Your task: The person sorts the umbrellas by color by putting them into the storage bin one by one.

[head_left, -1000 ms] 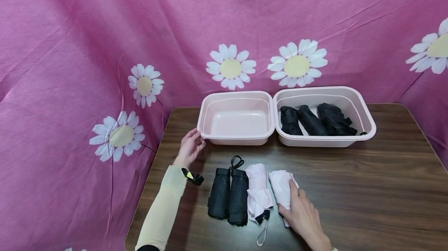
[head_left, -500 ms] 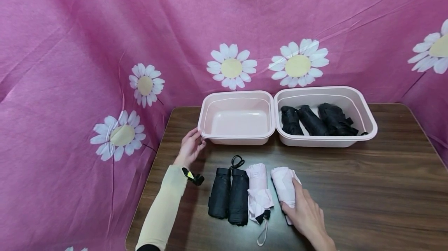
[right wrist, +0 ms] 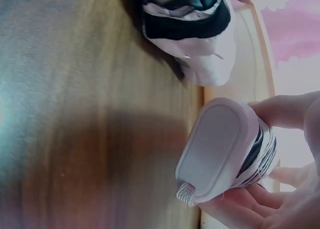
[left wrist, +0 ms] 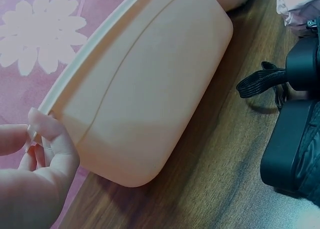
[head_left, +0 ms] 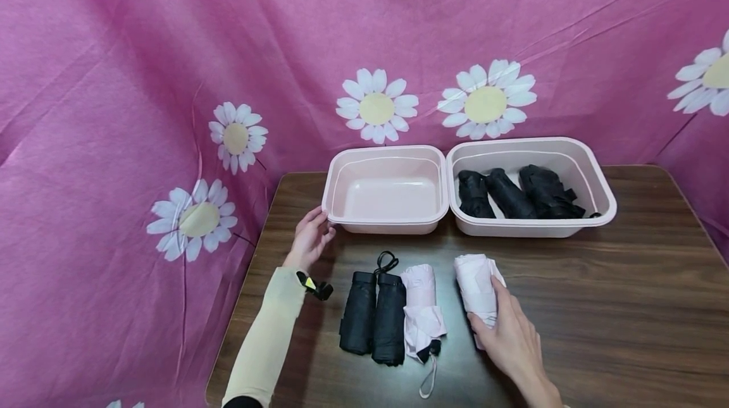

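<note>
With thumb and fingers, my left hand [head_left: 309, 240] pinches the front left corner of a pale pink plastic basin [head_left: 390, 229], whose inside is bare. The left wrist view shows the thumb and fingertips on the rim [left wrist: 75, 71]. My right hand [head_left: 512, 341] grips a folded pale pink umbrella [head_left: 477, 288] around its sides; its flat oval handle end [right wrist: 212, 144] faces the right wrist camera, apart from the table. Left of it lie a second pink folded umbrella [head_left: 420, 303], with a strap loop, and two black folded umbrellas [head_left: 357, 313] side by side.
A second pale basin [head_left: 529, 229] stands against the first on its right, holding several black folded umbrellas [head_left: 509, 193]. Both stand at the back of the wooden table [head_left: 638, 307], before a pink flowered cloth [head_left: 307, 28].
My right hand has lifted the pink umbrella and carried it to the right and slightly away from me, apart from the other pink one. My left hand stays at the basin's corner.
</note>
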Available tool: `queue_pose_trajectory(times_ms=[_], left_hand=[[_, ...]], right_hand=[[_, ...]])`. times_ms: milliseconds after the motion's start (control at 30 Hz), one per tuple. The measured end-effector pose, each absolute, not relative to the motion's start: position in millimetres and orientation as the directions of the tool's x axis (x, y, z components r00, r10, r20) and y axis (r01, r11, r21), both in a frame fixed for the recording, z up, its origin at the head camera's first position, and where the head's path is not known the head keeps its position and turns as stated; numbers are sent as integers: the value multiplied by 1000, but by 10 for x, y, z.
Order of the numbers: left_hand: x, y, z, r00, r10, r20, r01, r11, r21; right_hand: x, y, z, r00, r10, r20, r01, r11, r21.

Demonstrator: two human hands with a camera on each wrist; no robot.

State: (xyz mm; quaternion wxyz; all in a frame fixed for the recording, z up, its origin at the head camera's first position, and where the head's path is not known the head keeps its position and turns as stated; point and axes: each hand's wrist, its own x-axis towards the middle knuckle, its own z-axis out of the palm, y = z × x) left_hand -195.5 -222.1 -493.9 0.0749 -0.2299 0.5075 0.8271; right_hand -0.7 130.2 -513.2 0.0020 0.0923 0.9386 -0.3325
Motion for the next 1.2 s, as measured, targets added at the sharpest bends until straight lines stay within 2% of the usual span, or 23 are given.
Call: queue_pose_trajectory(times_ms=[600,933,1200], left_hand=[[-1950,-2232,-4967,-891,-96,-443,-356,-456,815],[-1946,-2237,-4960,-894,-101,-437,-352,-444,824],[-1949,-2228,-4955,-894,-107,-435,-345,-454,821]], right_hand=[[-123,1440,-4979,-962,231,142,74,726,-683],[-217,1446,-4765,-956,276,99,118,671,-732],[-302,1472,-4686,-948,291,126,95,641,-762]])
